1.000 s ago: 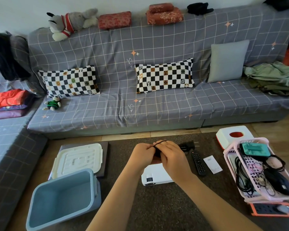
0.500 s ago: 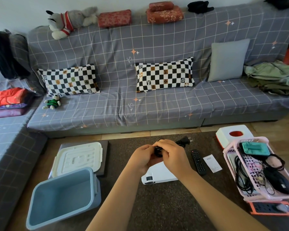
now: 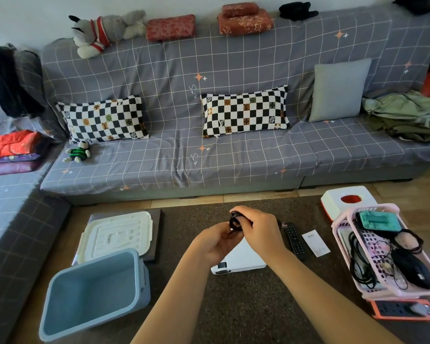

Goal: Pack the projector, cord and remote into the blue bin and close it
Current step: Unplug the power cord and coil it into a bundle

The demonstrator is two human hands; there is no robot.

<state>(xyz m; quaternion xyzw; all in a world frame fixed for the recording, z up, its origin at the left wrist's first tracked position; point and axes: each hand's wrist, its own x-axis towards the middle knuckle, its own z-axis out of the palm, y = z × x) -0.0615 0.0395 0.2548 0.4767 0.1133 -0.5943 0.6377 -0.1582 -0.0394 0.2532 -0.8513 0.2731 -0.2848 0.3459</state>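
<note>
One black cord (image 3: 234,220), coiled into a small bundle, is held above the table (image 3: 246,306) between two hands: the left hand (image 3: 215,240) grips it from below and the right hand (image 3: 260,228) from above, fingers curled around it. One white projector (image 3: 241,260) lies beneath them, one black remote (image 3: 294,240) just right of it. One blue bin (image 3: 92,294) stands open at left, one white lid (image 3: 116,235) lying behind it.

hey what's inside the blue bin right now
Nothing shows inside the blue bin; its floor and far walls are bare. The near wall hides the strip of floor right behind it.
</note>
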